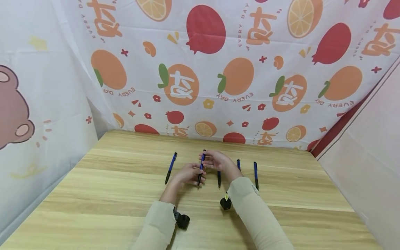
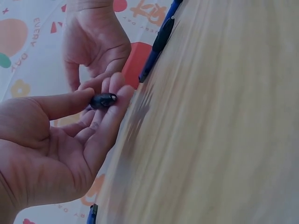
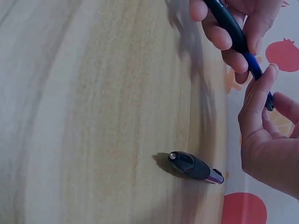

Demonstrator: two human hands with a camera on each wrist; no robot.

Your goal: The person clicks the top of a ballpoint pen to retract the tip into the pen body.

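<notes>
A blue ballpoint pen (image 1: 202,163) with a black grip is held above the table between both hands. My left hand (image 1: 189,173) pinches it around the dark grip, thumb on one side and fingers on the other. Near the clip end, my right hand (image 1: 218,161) pinches the blue barrel between thumb and fingers. The left wrist view shows the pen's dark tip (image 2: 103,101) end-on. In the right wrist view its blue part (image 3: 254,67) runs from the left hand (image 3: 252,23) to the right hand (image 3: 266,140).
Similar pens lie on the wooden table (image 1: 109,194): one (image 1: 171,168) left of the hands, one (image 1: 219,180) under the right hand, another (image 1: 239,164) partly hidden by the right wrist, and one (image 1: 256,175) farther right. A printed curtain (image 1: 206,80) hangs behind the table.
</notes>
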